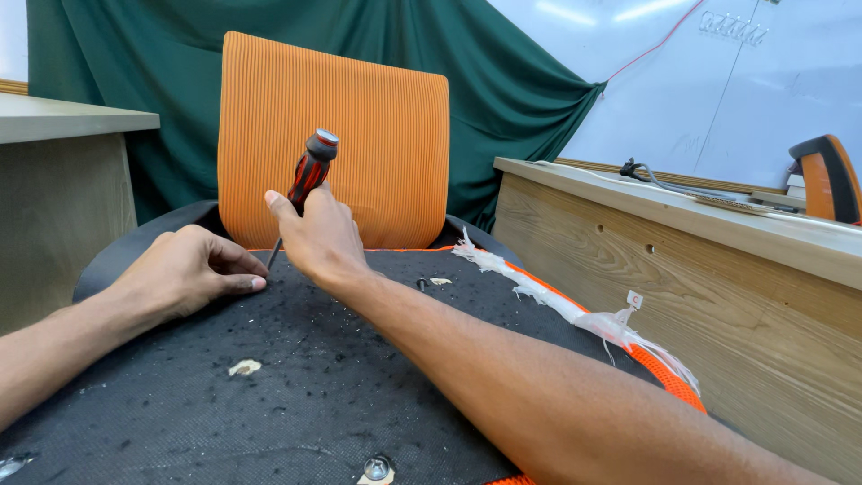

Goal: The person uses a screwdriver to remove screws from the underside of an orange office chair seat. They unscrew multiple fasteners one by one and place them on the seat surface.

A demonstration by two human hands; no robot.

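Right hand point(319, 235) around one screwdriver point(309, 175), left hand point(184, 269) beside.

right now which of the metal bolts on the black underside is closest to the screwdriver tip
The small dark bolt right of the right hand, near the orange backrest. The shiny bolt sits at the bottom edge, far from the screwdriver.

Our screwdriver point(306, 182) tip behind our left hand point(189, 269); bottom-edge bolt point(377, 468) and orange chair point(831, 175) at right cropped.

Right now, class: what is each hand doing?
Left hand: holds nothing, fingers curled, resting on the black fabric panel.
Right hand: closed around the red-and-black screwdriver.
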